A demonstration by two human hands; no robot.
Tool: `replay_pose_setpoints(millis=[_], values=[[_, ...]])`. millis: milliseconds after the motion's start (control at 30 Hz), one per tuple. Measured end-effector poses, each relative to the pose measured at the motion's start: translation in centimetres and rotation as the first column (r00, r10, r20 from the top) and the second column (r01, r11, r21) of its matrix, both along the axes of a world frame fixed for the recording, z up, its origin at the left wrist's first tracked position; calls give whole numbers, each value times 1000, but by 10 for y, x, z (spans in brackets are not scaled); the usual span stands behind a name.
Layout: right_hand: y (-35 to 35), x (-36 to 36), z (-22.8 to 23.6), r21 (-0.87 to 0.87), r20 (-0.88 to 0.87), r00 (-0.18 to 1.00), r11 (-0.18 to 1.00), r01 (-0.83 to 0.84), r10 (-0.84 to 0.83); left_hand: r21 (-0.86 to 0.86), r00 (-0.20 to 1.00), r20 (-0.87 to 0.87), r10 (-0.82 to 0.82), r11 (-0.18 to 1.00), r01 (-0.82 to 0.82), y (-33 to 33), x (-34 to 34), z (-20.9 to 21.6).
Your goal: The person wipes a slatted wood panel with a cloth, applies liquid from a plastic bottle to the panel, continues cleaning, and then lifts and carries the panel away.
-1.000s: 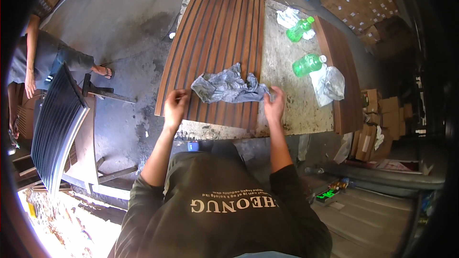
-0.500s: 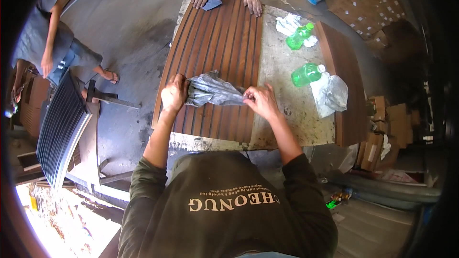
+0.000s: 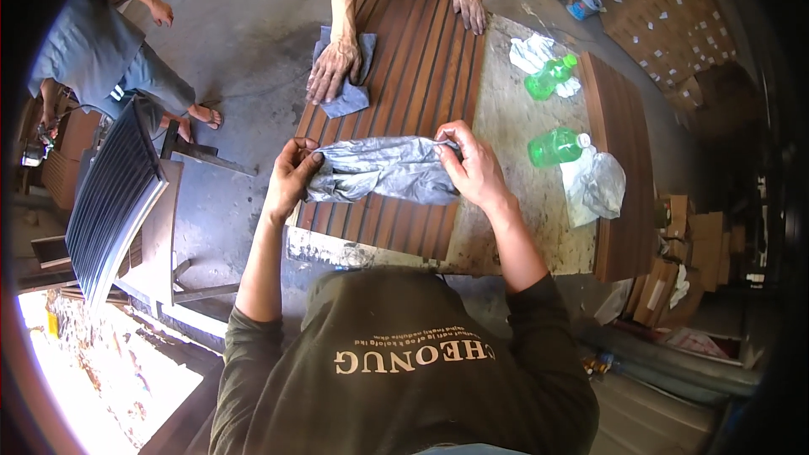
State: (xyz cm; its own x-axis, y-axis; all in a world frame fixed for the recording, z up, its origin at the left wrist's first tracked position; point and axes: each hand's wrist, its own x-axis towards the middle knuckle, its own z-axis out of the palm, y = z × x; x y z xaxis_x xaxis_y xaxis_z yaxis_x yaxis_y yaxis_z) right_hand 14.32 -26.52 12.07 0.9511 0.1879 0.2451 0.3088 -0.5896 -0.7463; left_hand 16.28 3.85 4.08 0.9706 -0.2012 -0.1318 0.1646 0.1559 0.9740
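Observation:
A grey, crumpled cloth (image 3: 383, 170) is stretched between my two hands over the near part of a slatted brown wooden panel (image 3: 413, 59). My left hand (image 3: 292, 175) pinches its left end, and my right hand (image 3: 474, 164) pinches the upper right corner. Dark stains mark my left fingertips. The panel lies on a pale, stained work table (image 3: 497, 194). Across from me, a co-worker's hand (image 3: 337, 67) presses a blue-grey cloth (image 3: 347, 101) on the panel's left edge, while that person's other hand (image 3: 469, 10) rests on its far right corner.
Two green bottles, one nearer (image 3: 556, 147) and one farther (image 3: 548, 77), stand on the table's right beside white rags (image 3: 594, 185). A plain brown board (image 3: 625, 177) borders them. At left, a dark ribbed panel (image 3: 114, 194) leans on a stand near another person (image 3: 93, 42).
The cloth between my hands has been spread wider and flatter. The co-worker's left-side hand has come nearer along the panel with its blue-grey cloth. The person at left has raised an arm.

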Motion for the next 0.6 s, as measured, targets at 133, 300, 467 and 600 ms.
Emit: replay_pose_setpoints(millis=[133, 300, 467, 600], values=[[6, 23, -1, -51, 217, 976, 998, 35, -24, 168, 997, 4, 80, 983, -79, 7, 3, -12], [3, 26, -56, -208, 201, 975, 969, 136, -93, 719, 874, 480, 79, 535, -443, 5, -13, -35], [9, -9, -113, -491, -33, 999, 871, -23, 8, 821, 746, 544, -383, 427, -379, -19, -28, -38], [-1, -13, -139, -445, 154, 988, 893, 72, -3, 783, 914, 399, -79, 547, -295, -9, -4, -58]])
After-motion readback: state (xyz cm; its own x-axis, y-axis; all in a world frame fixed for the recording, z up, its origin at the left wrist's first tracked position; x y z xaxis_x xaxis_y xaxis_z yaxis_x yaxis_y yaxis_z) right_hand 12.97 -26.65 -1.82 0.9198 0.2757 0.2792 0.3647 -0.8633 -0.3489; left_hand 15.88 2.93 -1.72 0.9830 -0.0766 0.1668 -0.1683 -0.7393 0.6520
